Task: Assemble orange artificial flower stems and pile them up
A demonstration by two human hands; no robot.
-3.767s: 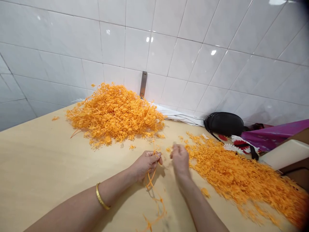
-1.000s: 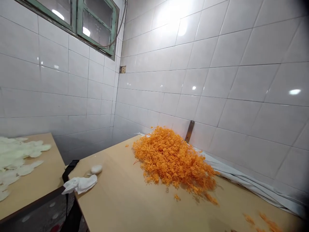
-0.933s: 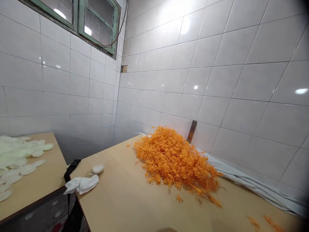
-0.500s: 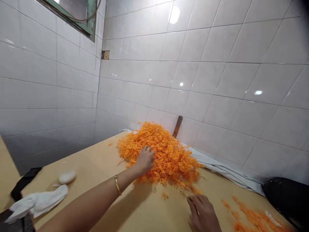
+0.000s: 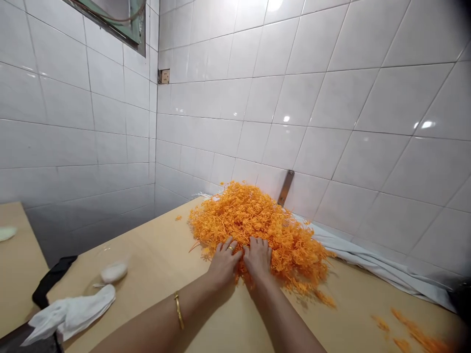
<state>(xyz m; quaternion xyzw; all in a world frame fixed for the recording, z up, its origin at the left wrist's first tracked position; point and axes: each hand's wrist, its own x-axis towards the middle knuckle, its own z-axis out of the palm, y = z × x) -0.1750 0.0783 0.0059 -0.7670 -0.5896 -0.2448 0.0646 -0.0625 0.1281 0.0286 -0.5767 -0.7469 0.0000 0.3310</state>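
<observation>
A big heap of tangled orange plastic sprigs [image 5: 253,228] lies on the pale wooden table [image 5: 154,264], close to the tiled wall. Both my hands rest side by side on the near edge of the heap. My left hand [image 5: 223,260], with a ring and a gold bangle on its wrist, has its fingers spread into the sprigs. My right hand [image 5: 258,257] lies next to it, fingers stretched out flat on the sprigs. Whether either hand has a sprig in its grasp is hidden by the heap.
A white cloth [image 5: 69,314] and a small white lump [image 5: 114,271] lie at the table's left end, beside a black strap [image 5: 51,287]. A grey-white sheet [image 5: 371,267] runs along the wall. Loose orange sprigs [image 5: 412,333] lie at the right. A second table [image 5: 14,264] stands on the left.
The view swung up and left from the table, then back. My left hand has stayed on the heap; my right hand has come up from the table to lie beside it.
</observation>
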